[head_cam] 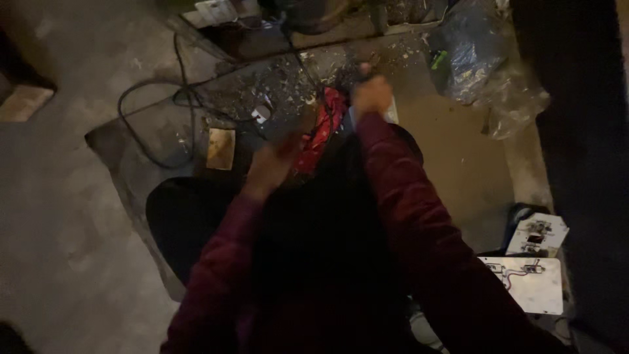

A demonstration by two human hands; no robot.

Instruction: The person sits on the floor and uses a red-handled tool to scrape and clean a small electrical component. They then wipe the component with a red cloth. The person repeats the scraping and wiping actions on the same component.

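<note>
The view is dim and blurred. My right hand (371,95) reaches forward in a dark red sleeve, its fingers closed around something small and dark that I cannot make out. Beside it lies a red object (324,128) with dark markings, stretching down toward my left hand (272,164). My left hand is blurred, its fingers loosely spread near the lower end of the red object; whether it touches it is unclear. A dark cloth or lap fills the space below both hands.
Black cables (157,111) loop over a debris-strewn board (458,151) on the floor. A small tan plate (221,149) lies left of my hands. A crumpled clear plastic bag (485,65) sits at upper right. White boards with wired parts (534,275) lie at lower right.
</note>
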